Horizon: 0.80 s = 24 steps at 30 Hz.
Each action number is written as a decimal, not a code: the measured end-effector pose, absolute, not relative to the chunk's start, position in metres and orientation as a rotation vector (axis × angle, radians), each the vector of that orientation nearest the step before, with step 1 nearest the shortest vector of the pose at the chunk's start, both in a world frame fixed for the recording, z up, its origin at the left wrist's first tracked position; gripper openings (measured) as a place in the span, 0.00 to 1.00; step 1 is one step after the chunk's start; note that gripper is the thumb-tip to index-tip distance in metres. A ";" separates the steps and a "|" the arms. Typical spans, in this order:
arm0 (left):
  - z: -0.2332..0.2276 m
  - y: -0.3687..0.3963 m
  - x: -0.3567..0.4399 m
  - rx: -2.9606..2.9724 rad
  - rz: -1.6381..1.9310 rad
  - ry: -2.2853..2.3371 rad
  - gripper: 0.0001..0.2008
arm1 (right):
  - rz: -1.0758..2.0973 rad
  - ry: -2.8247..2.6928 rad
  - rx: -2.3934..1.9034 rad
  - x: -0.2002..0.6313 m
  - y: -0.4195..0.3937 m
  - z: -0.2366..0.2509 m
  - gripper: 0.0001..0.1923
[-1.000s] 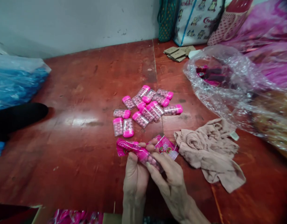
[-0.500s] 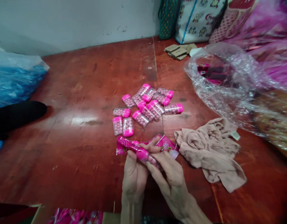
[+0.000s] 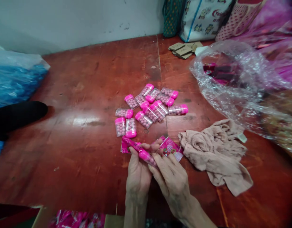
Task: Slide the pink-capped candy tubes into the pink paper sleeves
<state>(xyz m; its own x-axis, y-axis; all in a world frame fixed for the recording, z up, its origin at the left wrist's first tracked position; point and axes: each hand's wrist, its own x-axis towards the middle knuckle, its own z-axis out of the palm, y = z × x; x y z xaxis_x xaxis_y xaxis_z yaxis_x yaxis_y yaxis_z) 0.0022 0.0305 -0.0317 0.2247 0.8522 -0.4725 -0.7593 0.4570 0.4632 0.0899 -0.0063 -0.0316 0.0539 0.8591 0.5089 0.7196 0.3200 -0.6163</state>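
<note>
Between both hands is a small clear candy box (image 3: 144, 155) with a pink cap and pink balls inside. My right hand (image 3: 172, 177) pinches its clear end. My left hand (image 3: 139, 172) is closed on a shiny pink printed wrapper (image 3: 129, 142), which meets the capped end of the box; whether the cap is inside it I cannot tell. Fingers hide part of both. More pink printed wrappers (image 3: 170, 146) lie under and beyond my hands. Ahead of them, several matching candy boxes (image 3: 150, 112) are scattered on the red-brown table (image 3: 77, 164).
A crumpled beige cloth (image 3: 214, 152) lies to the right, with a clear plastic bag (image 3: 202, 82) behind it. Cardboard pieces (image 3: 183, 49) and bags (image 3: 198, 22) stand at the back. On the left are a blue-filled bag (image 3: 20, 79) and a black object (image 3: 22, 114). Below sits a box of pink packets (image 3: 74, 219).
The candy box and the pink wrapper have shifted slightly in my fingers, and my right fingers have curled in a little. The view has moved slightly; the scattered boxes lie as before.
</note>
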 end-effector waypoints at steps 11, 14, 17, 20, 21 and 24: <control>-0.020 0.024 0.001 0.473 1.135 0.822 0.21 | 0.609 -1.471 -1.369 0.088 -0.016 -0.025 0.09; -0.015 0.025 0.000 0.495 1.157 0.854 0.20 | 0.796 -1.326 -1.384 0.091 -0.016 -0.021 0.08; -0.015 0.028 -0.005 0.588 1.260 0.930 0.17 | 0.808 -1.321 -1.395 0.094 -0.014 -0.021 0.07; -0.021 0.028 -0.010 0.626 1.326 0.961 0.14 | 0.821 -1.352 -1.409 0.096 -0.015 -0.021 0.06; -0.022 0.028 -0.011 0.622 1.342 0.958 0.11 | 0.826 -1.334 -1.422 0.097 -0.016 -0.020 0.06; -0.023 0.026 -0.011 0.564 1.356 0.949 0.11 | 0.840 -1.207 -1.492 0.103 -0.018 -0.020 0.06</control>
<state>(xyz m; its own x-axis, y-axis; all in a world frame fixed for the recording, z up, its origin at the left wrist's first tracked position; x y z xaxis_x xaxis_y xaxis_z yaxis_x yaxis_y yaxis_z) -0.0112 0.0262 -0.0235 -0.0540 0.9694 -0.2396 -0.5571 0.1699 0.8129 0.1030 -0.0179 -0.0198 0.2612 0.9627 0.0704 0.2686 -0.0024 -0.9633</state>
